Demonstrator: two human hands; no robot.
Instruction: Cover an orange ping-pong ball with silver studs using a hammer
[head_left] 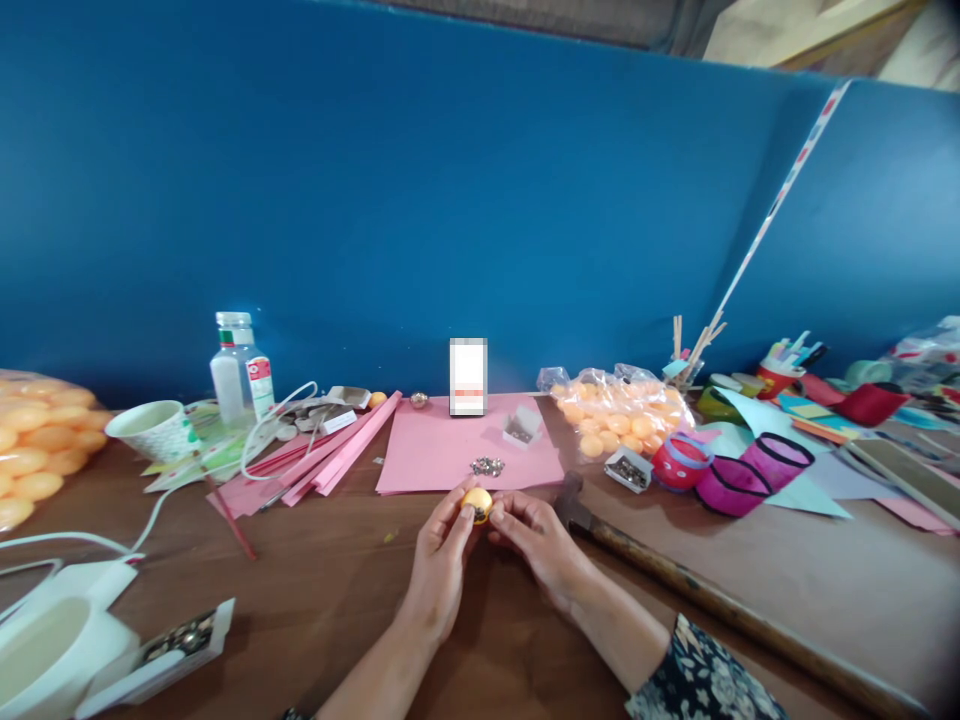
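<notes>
Left hand and right hand fingertip-to-fingertip, pinching.

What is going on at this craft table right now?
A person holds a small orange ball between the fingertips of both hands, left hand and right hand, just above the wooden table. Something dark is on the ball's front. Behind it lies a pink paper sheet with a little pile of metal bits. A hammer rests to the right, and bags of orange balls sit further back.
</notes>
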